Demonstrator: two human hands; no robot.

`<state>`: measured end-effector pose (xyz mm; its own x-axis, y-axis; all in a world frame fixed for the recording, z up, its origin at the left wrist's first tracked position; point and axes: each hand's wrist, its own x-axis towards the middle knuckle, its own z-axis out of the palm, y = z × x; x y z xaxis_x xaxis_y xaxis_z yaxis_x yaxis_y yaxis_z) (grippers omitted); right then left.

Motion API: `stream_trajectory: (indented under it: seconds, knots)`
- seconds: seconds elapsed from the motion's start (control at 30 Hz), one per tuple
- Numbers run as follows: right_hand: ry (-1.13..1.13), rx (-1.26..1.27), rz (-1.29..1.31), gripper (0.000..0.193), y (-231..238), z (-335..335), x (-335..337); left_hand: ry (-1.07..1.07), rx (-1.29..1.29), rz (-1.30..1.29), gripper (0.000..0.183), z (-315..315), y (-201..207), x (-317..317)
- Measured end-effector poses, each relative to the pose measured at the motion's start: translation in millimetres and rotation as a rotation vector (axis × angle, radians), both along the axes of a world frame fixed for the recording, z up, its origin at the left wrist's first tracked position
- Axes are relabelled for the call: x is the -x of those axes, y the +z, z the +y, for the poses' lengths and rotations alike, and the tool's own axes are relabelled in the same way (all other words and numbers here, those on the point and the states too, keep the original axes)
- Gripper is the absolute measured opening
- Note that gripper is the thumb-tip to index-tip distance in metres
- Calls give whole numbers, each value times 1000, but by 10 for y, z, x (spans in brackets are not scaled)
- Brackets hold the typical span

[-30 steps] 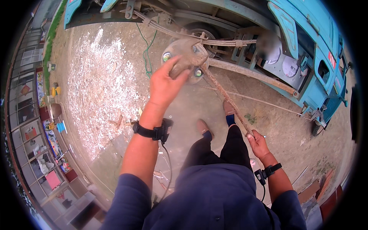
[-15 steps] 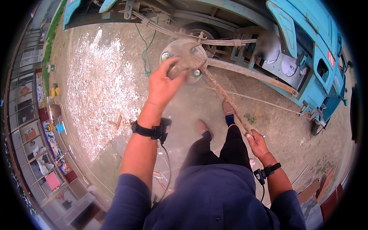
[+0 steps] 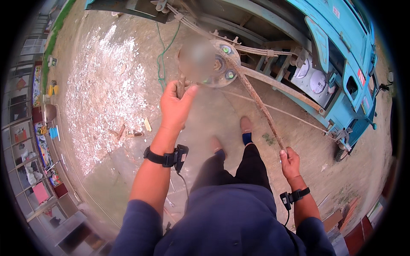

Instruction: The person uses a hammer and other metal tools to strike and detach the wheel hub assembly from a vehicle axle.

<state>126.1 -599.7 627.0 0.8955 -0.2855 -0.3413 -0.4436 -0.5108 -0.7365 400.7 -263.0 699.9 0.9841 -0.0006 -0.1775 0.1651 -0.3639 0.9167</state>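
My left hand (image 3: 176, 104) is closed around a short brown, wood-like handle (image 3: 181, 86). The upper end of that handle runs into a blurred patch, so I cannot make out its head. Just beyond stands a round rusty wheel hub (image 3: 232, 76), with several bolts marked bright green; the blur hides its left part. Fingers of my right hand (image 3: 290, 163) wrap the near end of a long rusty metal bar (image 3: 260, 104). From there the bar slants up and left, its far end at the hub's face between the bolts.
A turquoise truck (image 3: 341, 47) fills the upper right, with leaf springs (image 3: 252, 50) behind the hub and a rusty beam (image 3: 290, 90) jutting out. A thin rope (image 3: 273, 107) stretches low over the ground. Green cord (image 3: 162, 55) lies left of the hub, near scattered white flakes (image 3: 106, 94).
My left hand, bare and loosely curled before the hub earlier, has drawn back slightly and now grips the brown handle. The right hand keeps its hold on the bar. My view has shifted.
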Motion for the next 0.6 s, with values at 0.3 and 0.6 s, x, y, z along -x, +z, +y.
stream_trajectory:
  seconds: [0.3, 0.6]
  knots:
    - [154, 10, -130, 40, 545, 316, -307, 424, 326, 522, 16, 1151, -583, 1254]
    - [685, -19, 273, 39, 318, 910, -661, 900, 750, 819, 14, 1759, -766, 3257]
